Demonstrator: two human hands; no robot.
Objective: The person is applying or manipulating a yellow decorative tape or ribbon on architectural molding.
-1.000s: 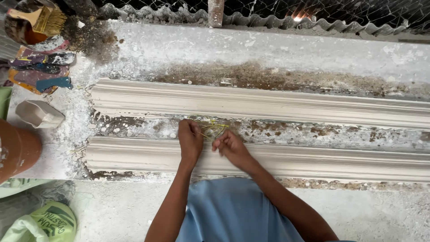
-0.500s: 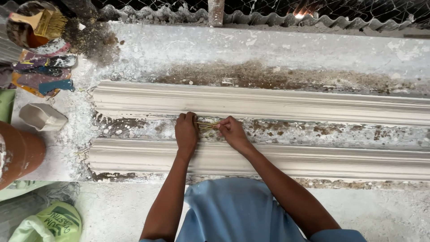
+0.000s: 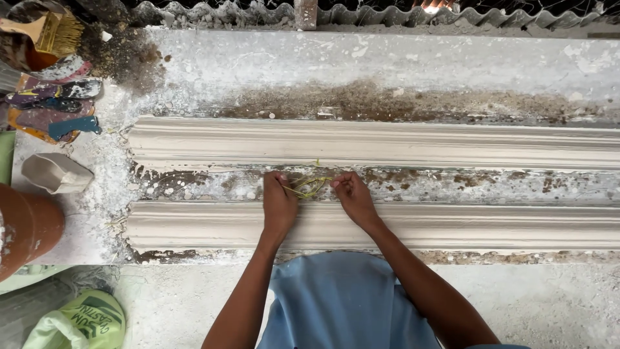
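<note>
I'm looking down at a white, plaster-crusted table (image 3: 387,64) with brown stains along its far edge. Two long mouldings (image 3: 452,145) run its length; between them is a narrow, flaky strip. There my left hand (image 3: 279,205) and right hand (image 3: 352,197) each pinch yellowish fibres (image 3: 309,186), fingers closed on the strands. At the left end sit a brush (image 3: 48,31), scrapers (image 3: 58,106) and a pot (image 3: 26,226). The right stretch lies open.
</note>
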